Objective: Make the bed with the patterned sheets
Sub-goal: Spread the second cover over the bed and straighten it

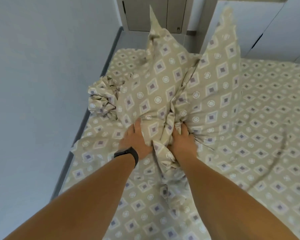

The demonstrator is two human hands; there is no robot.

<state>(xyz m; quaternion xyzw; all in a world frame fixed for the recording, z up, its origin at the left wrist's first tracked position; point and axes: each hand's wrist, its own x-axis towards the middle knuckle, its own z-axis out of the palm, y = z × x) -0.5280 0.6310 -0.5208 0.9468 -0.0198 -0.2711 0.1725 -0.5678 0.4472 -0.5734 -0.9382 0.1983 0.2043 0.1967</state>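
Observation:
A bed is covered by a beige fitted sheet [267,104] printed with diamonds and circles. Two pillows in matching cases are lifted above it: a left pillow [156,84] and a right pillow [216,78], their far corners pointing up. My left hand [135,141], with a black band on its wrist, grips the near end of the left pillow. Bunched cloth at the near end of the right pillow is gripped by my right hand [184,142]. A crumpled heap of the same fabric [102,99] lies at the bed's left edge.
A pale wall [42,66] runs along the bed's left side, with a dark strip [87,116] between them. White cupboard fronts [267,26] stand at the far right of the bed. A closed grey door [156,13] is at the back.

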